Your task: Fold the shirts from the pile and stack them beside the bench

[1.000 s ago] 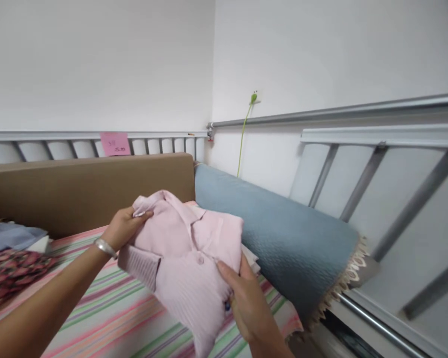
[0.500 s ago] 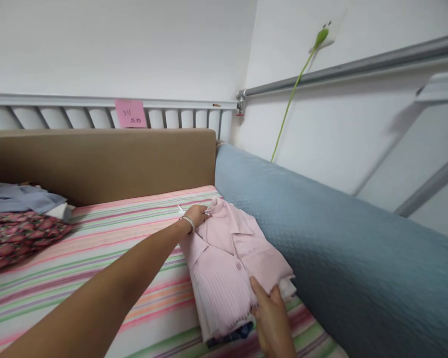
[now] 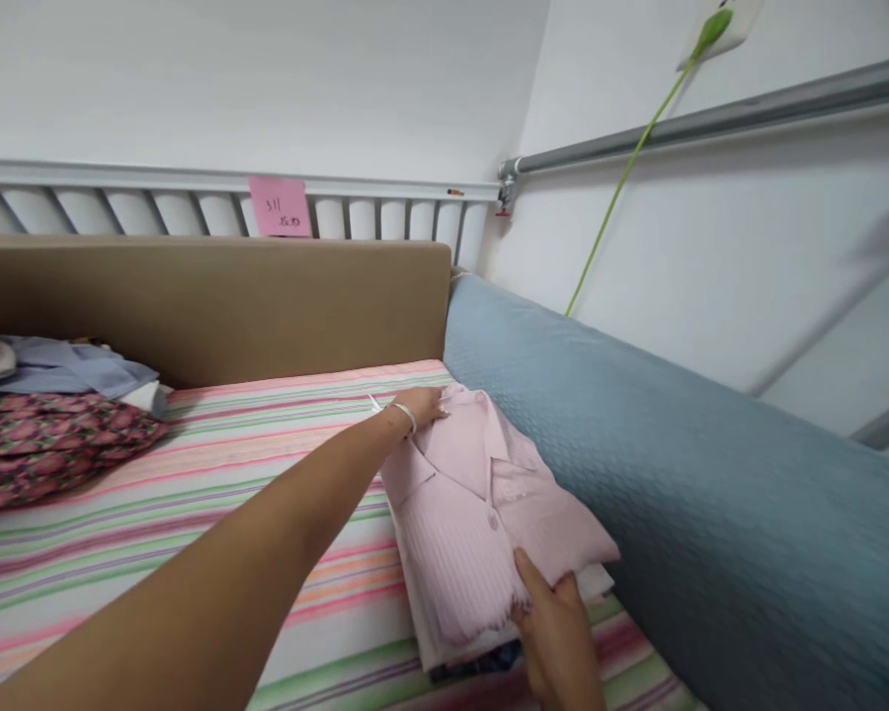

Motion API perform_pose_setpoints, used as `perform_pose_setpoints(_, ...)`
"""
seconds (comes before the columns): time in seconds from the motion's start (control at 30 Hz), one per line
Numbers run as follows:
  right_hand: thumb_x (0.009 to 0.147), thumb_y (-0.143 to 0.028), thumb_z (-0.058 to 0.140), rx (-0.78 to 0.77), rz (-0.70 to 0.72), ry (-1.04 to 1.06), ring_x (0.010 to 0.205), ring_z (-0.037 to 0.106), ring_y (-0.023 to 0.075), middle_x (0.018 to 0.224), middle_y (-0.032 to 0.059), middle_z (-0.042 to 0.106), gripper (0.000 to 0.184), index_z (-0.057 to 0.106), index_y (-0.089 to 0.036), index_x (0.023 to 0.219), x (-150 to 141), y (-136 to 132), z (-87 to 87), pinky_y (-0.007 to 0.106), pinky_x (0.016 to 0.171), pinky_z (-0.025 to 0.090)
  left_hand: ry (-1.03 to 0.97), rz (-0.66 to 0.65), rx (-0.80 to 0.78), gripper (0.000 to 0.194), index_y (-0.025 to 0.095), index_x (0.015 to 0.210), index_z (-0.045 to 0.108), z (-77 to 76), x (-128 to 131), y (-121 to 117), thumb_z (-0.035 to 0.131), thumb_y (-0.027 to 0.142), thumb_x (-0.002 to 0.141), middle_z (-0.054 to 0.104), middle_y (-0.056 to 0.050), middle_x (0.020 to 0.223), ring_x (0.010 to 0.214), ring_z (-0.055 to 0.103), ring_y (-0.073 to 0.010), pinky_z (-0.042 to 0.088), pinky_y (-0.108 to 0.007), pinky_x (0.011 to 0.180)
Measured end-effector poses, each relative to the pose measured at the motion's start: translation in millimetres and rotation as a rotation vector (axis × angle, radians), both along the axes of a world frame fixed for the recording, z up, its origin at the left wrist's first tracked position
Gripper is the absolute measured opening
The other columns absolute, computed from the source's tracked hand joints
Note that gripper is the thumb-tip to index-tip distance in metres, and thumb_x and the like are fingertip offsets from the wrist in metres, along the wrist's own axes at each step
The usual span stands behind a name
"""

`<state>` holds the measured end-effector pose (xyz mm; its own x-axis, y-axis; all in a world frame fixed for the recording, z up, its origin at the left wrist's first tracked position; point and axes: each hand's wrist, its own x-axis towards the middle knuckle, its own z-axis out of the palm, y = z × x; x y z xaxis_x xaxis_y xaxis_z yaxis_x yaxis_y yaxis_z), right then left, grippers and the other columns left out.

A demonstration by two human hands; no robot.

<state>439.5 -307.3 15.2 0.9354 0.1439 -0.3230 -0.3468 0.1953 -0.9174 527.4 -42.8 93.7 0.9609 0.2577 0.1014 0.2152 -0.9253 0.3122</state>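
A folded pink shirt (image 3: 459, 533) is laid over stacked clothes (image 3: 421, 617); its lower edge is pinched by the right hand (image 3: 557, 632), thumb uppermost; its collar is touched by the left hand (image 3: 419, 404), whose finger closure cannot be told

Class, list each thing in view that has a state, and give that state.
Pink shirt, folded, on white cloth
Left hand, touching the shirt's far end
Right hand, gripping the shirt's near edge
Striped sheet, spread out
Floral cloth, bunched up
Green plug, plugged in
Pink note, upright

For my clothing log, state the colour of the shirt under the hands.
Pale pink; the shirt shows best in the head view.
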Motion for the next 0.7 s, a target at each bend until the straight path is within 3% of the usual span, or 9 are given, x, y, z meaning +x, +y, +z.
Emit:
perform_pose_setpoints(0.07, 0.058, -0.044, 0.068, -0.001, -0.020, 0.008, 0.092, 0.057, 0.0186, 0.130, 0.0097, 0.047, 0.078, 0.039, -0.022, 0.127, 0, -1, -10.3, 0.018, 0.046, 0.040, 0.005, 0.066, 0.010, 0.048, 0.012, 0.113, 0.054, -5.3, -8, -4, 0.060, 0.040, 0.075, 0.059, -0.018, 0.115, 0.108, 0.051, -0.0304, 0.037, -0.039, 0.089)
perform_pose_setpoints(0.17, 0.059, -0.043, 0.068, 0.001, -0.017, -0.004, 0.089, 0.058, 0.0172, 0.128, 0.0096, 0.049, 0.074, 0.042, -0.021, 0.124, -1, -2, -14.1, 0.018, 0.046, 0.041, -0.145, 0.141, 0.078, 0.058, 0.013, 0.132, 0.035, -3.7, -33, -21, 0.048, 0.041, 0.084, 0.038, -0.018, 0.137, 0.128, 0.030, -0.0315, 0.024, -0.048, 0.101)
perform_pose_setpoints(0.27, 0.058, -0.044, 0.068, 0.004, -0.027, 0.020, 0.085, 0.059, 0.0171, 0.124, 0.0097, 0.052, 0.071, 0.044, -0.021, 0.120, -2, 1, -11.6, 0.019, 0.046, 0.042, -0.284, -0.044, 0.184, 0.053, 0.021, 0.136, 0.032, -7.1, -65, -53, 0.038, 0.044, 0.088, 0.026, -0.011, 0.146, 0.135, 0.014, -0.0306, 0.010, -0.054, 0.106)
perform_pose_setpoints(0.37, 0.054, -0.043, 0.071, 0.045, -0.029, 0.016, 0.083, 0.060, 0.0177, 0.117, 0.0081, 0.057, 0.074, 0.042, -0.024, 0.119, 0, -1, -12.0, 0.022, 0.050, 0.046, -0.174, -0.285, 0.152, 0.057, 0.031, 0.134, 0.037, -31.1, -85, -84, 0.032, 0.059, 0.084, 0.025, -0.007, 0.147, 0.135, 0.009, -0.0356, 0.005, -0.065, 0.102)
perform_pose_setpoints(0.47, 0.051, -0.046, 0.071, 0.027, 0.032, 0.010, 0.076, 0.062, 0.0210, 0.095, 0.0056, 0.064, 0.086, 0.035, -0.024, 0.125, 5, -26, -5.8, 0.032, 0.058, 0.051, -0.054, -0.259, 0.068, 0.061, 0.030, 0.135, 0.035, -62.0, -84, -96, 0.024, 0.061, 0.085, 0.022, -0.008, 0.148, 0.135, 0.008, -0.0368, 0.005, -0.068, 0.100)
perform_pose_setpoints(0.53, 0.054, -0.049, 0.067, -0.192, 0.034, -0.022, 0.077, 0.063, 0.0260, 0.088, 0.0074, 0.065, 0.087, 0.033, -0.022, 0.129, 8, -50, 10.3, 0.042, 0.066, 0.051, -0.039, -0.225, 0.034, 0.062, 0.029, 0.136, 0.034, -75.0, -80, -95, 0.021, 0.061, 0.085, 0.019, -0.007, 0.148, 0.135, 0.007, -0.0359, 0.004, -0.068, 0.100)
perform_pose_setpoints(0.6, 0.060, -0.051, 0.060, -0.559, -0.046, -0.183, 0.091, 0.060, 0.0312, 0.100, 0.0130, 0.064, 0.076, 0.041, -0.021, 0.127, 13, -64, 35.1, 0.050, 0.080, 0.046, -0.030, -0.229, 0.021, 0.063, 0.030, 0.135, 0.034, -79.5, -76, -92, 0.020, 0.063, 0.084, 0.018, -0.005, 0.149, 0.135, 0.007, -0.0356, 0.002, -0.067, 0.101)
perform_pose_setpoints(0.67, 0.068, -0.054, 0.049, -0.828, -0.087, -0.478, 0.109, 0.051, 0.0329, 0.120, 0.0132, 0.056, 0.064, 0.047, -0.022, 0.124, 21, -55, 59.6, 0.053, 0.093, 0.036, -0.014, -0.241, 0.030, 0.063, 0.031, 0.135, 0.035, -78.0, -76, -90, 0.019, 0.064, 0.083, 0.017, -0.004, 0.149, 0.136, 0.005, -0.0349, 0.002, -0.067, 0.101)
perform_pose_setpoints(0.7, 0.072, -0.054, 0.042, -0.882, -0.055, -0.658, 0.116, 0.046, 0.0318, 0.127, 0.0119, 0.052, 0.062, 0.048, -0.022, 0.124, 27, -41, 68.3, 0.053, 0.097, 0.032, -0.007, -0.243, 0.037, 0.063, 0.031, 0.135, 0.034, -76.2, -77, -90, 0.018, 0.064, 0.084, 0.016, -0.004, 0.150, 0.136, 0.005, -0.0346, 0.002, -0.067, 0.101)
